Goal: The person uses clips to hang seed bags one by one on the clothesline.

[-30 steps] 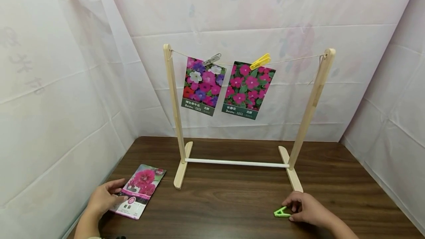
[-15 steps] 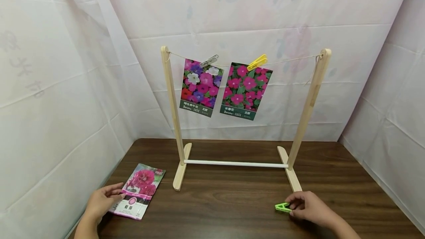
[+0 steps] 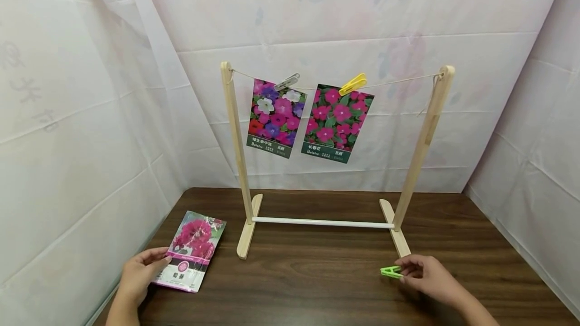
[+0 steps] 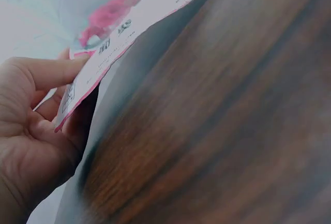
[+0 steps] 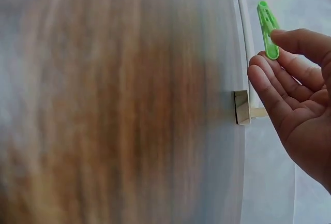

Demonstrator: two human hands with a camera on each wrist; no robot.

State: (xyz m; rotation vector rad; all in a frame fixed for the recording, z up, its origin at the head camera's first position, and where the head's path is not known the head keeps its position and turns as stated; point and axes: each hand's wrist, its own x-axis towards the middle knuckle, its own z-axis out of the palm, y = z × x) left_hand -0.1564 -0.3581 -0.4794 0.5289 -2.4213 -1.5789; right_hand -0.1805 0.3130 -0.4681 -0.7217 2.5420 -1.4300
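My left hand (image 3: 139, 274) pinches the left edge of a seed packet (image 3: 192, 245) with a pink flower picture. In the left wrist view the thumb lies on the front of the packet (image 4: 121, 40), which is tilted up over the wood. At the front right my right hand (image 3: 432, 278) pinches a green clothespin (image 3: 391, 271) by its handle end. The right wrist view shows the clothespin (image 5: 268, 30) between thumb and forefinger, the other fingers loosely bent beneath. Two flower cards hang from a string, the left card (image 3: 274, 119) under a grey clothespin (image 3: 287, 82), the right card (image 3: 337, 124) under a yellow one.
A wooden stand with a left post (image 3: 237, 145) and a right post (image 3: 428, 145) holds the string. A white rod (image 3: 321, 222) joins its feet low over the brown table (image 3: 312, 275). White cloth (image 3: 344, 19) hangs behind and at both sides.
My left hand has raised the packet, whose far end now tips up off the table. The right hand has lifted the green clothespin and moved slightly away from me.
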